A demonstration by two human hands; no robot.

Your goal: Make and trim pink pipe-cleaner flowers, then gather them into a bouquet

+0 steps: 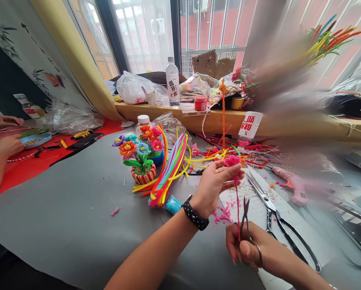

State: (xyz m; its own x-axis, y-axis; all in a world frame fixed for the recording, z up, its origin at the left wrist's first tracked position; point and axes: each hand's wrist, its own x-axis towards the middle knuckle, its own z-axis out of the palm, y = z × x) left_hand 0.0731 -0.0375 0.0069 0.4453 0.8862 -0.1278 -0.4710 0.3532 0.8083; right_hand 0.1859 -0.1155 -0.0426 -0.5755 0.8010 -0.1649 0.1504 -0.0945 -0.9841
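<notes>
- The left hand (209, 186) pinches the pink flower (233, 160) up high, seemingly so its strand (237, 197) hangs visible.
- The right hand (254, 243) grips the small scissors (246, 213) and meets the strand below, probably steadying it.
- Large scissors (270, 204) lie right, on paper (304, 237), likely for easy reach.
- Colourful stems (172, 165) lie bundled farther left, perhaps to stay together.

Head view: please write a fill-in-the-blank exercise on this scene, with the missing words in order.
The left hand holds a fuzzy piece coloured ____.
Small scissors are in the ____ hand.
The dotted wristband has a ____ background.
The tall upright stem near the window is ____.
Missing words: pink; right; black; orange.
</notes>
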